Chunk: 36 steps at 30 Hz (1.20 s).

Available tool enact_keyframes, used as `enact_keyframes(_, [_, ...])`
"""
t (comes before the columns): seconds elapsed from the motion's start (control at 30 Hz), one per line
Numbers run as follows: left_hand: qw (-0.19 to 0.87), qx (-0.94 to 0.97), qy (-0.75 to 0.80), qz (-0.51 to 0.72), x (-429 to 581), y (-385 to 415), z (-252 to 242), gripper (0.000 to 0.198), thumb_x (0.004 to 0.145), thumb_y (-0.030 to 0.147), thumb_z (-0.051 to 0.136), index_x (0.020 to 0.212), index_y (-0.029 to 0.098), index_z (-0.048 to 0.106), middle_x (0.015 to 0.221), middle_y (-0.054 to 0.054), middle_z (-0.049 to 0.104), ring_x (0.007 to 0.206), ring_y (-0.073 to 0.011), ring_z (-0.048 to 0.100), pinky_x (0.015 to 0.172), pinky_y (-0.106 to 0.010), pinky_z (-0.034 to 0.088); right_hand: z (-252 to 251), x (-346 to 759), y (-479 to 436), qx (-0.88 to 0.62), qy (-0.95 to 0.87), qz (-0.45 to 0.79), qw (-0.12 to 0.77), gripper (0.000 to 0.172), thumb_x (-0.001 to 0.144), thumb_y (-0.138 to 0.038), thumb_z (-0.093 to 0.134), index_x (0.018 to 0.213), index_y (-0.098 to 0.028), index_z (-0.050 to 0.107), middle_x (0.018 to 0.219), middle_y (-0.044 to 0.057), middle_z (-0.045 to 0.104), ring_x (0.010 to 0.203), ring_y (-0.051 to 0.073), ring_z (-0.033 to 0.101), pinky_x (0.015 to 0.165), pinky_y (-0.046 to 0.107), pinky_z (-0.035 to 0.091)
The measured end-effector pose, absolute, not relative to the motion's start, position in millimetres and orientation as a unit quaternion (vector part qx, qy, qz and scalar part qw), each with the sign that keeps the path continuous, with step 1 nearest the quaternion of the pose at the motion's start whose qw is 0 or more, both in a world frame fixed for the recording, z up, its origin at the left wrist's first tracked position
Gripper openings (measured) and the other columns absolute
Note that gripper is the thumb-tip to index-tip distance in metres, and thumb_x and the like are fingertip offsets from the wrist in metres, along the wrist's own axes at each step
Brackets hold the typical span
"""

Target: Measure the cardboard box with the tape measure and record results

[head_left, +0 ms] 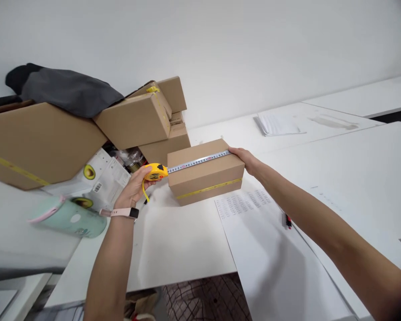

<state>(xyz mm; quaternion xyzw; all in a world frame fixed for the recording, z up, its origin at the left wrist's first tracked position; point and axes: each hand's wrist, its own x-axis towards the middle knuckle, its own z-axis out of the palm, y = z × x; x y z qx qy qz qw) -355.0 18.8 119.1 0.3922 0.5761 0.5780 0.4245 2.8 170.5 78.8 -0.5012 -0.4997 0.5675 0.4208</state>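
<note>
A small brown cardboard box (pixel 205 180) with yellow tape along its side stands on the white table (pixel 173 249). My left hand (pixel 136 187) is closed round a yellow tape measure case (pixel 155 171) at the box's left end. The steel blade (pixel 198 161) runs across the box top. At the box's right end my right hand (pixel 245 159) pinches the blade's tip against the top edge. A pink watch band sits on my left wrist.
A pile of larger cardboard boxes (pixel 133 120) with a dark cloth (pixel 67 91) on top lies at the left. A mint bottle (pixel 70 218) lies near my left forearm. A printed sheet (pixel 254 223), a pen (pixel 287 220) and stacked papers (pixel 277 125) lie to the right.
</note>
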Motion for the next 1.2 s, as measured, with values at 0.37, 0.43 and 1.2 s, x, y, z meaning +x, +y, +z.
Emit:
enact_keyframes(0.37, [0.439, 0.383, 0.553, 0.595, -356.0, 13.9, 112.8, 0.039, 0.077, 0.034, 0.076, 0.109, 0.012, 0.072, 0.101, -0.011, 0.077, 0.082, -0.0212, 0.073, 0.063, -0.027, 0.058, 85.9, -1.5, 171.4, -0.515, -0.455, 0.63, 0.362, 0.023, 0.087, -0.038, 0.065, 0.093, -0.016, 0.068, 0.08, 0.008, 0.073, 0.067, 0.021, 0.065, 0.053, 0.028, 0.05])
enact_keyframes(0.43, [0.44, 0.384, 0.553, 0.594, -357.1, 13.9, 111.5, 0.041, 0.077, 0.036, 0.077, 0.11, 0.012, 0.072, 0.103, -0.012, 0.077, 0.082, -0.0218, 0.073, 0.063, -0.027, 0.058, 84.7, -0.4, 172.6, -0.521, -0.461, 0.622, 0.358, 0.024, 0.086, -0.039, 0.066, 0.095, -0.017, 0.069, 0.079, 0.008, 0.073, 0.066, 0.021, 0.064, 0.051, 0.028, 0.049])
enact_keyframes(1.2, [0.275, 0.502, 0.611, 0.547, -301.2, -40.0, 129.4, 0.062, 0.064, 0.032, 0.088, 0.12, 0.02, 0.065, 0.121, -0.008, 0.065, 0.104, -0.0231, 0.064, 0.088, -0.031, 0.051, 82.2, 8.0, 179.1, -0.578, -0.578, 0.448, 0.361, 0.032, 0.079, -0.051, 0.072, 0.071, -0.02, 0.068, 0.082, 0.009, 0.073, 0.077, 0.023, 0.063, 0.062, 0.032, 0.044])
